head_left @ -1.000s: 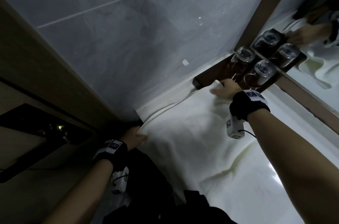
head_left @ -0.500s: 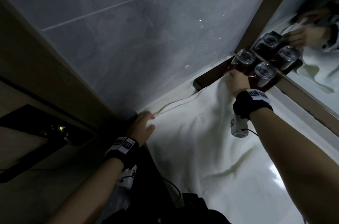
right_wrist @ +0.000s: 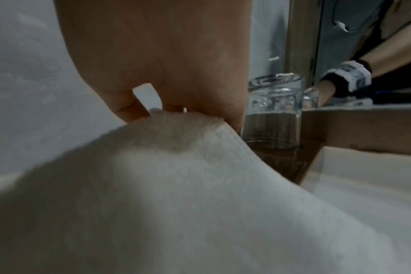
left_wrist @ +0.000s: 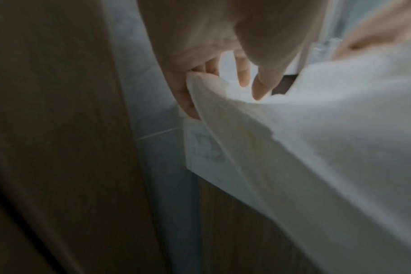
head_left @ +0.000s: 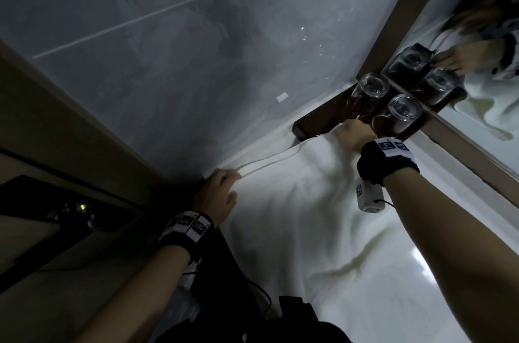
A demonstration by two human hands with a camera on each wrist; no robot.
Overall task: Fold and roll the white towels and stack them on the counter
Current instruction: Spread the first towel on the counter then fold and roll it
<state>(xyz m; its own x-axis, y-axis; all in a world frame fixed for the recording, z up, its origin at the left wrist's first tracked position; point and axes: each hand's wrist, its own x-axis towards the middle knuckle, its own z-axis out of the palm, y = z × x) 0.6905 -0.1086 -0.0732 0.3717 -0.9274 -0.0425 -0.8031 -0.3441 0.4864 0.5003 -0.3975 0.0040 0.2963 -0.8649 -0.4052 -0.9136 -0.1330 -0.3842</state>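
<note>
Far towel (head_left: 295, 202) edge now pinched by left hand (head_left: 217, 196) and right hand (head_left: 355, 135), lifted, ready for folding

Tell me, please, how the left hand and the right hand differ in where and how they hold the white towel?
The left hand pinches the white towel at its corner beside the wooden panel; the right hand grips the far corner by the glasses on the dark tray. In the left wrist view two left fingers stick out free; the right hand's fingers mostly hide behind cloth. Both hold the same far edge.
</note>
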